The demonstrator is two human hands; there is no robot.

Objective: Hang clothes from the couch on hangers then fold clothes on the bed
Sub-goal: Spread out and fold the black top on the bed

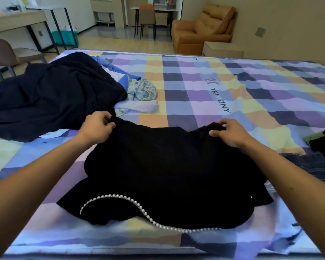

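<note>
Both hands are pinching the far edge of the black garment spread on the bed. Left hand grips the left corner, right hand the right.

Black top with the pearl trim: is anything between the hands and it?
Nothing visible does. The left hand and right hand both grip the black top at its far edge. It lies spread on the checked bedsheet with nothing on top of it.

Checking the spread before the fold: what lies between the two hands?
In the head view, only the black pearl-trimmed garment: its far edge sags between the left hand and right hand, which grip its corners, over the checked bedsheet.
</note>
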